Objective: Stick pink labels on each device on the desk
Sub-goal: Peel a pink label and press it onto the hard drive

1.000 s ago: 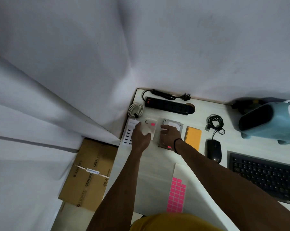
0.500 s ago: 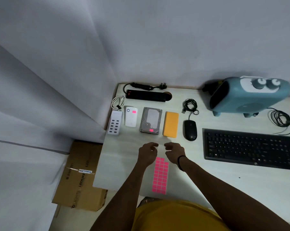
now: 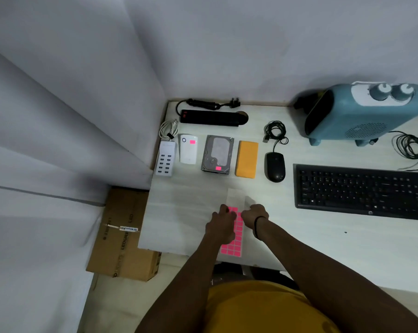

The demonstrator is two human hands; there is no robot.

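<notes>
The label sheet (image 3: 234,233) lies lengthwise in the lower middle of the frame, its long axis running up the picture toward the row of devices above it. Both hands are set at its upper end: the left hand (image 3: 221,223) rests on the pink labels, fingers curled, and the right hand (image 3: 255,216) is placed just beside the sheet's right edge. Whether a label is already pinched cannot be told; the fingertips are hidden. Pink labels are seen on the white box (image 3: 188,152) and the hard drive (image 3: 218,155). The orange pad (image 3: 247,158), unlabelled, lies straight up-frame, slightly nearer the right hand.
</notes>
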